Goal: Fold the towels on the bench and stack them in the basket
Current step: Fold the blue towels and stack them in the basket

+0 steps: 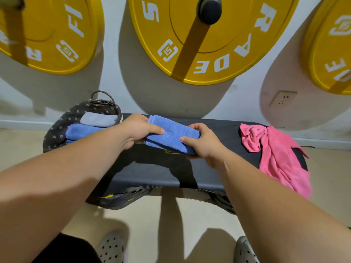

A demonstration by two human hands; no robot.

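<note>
With the left hand point(139, 130) and right hand point(201, 143) each clamped on an end of the folded blue terry towel point(171, 134), keep the layers pinched flat while carrying it to the dark flower-print fabric basket point(57, 130) just beyond the left hand.

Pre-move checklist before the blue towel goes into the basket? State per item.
1. Blue towel folded compact: ok.
2. Left hand and right hand each have a grip on an end: ok.
3. Towel lifted clear of the bench: cannot tell.
4. Basket at the bench's left end, open: ok.
5. Stack inside flat, grey towel on top: ok.
6. All towels folded: not ok, pink towel lies crumpled.
</note>
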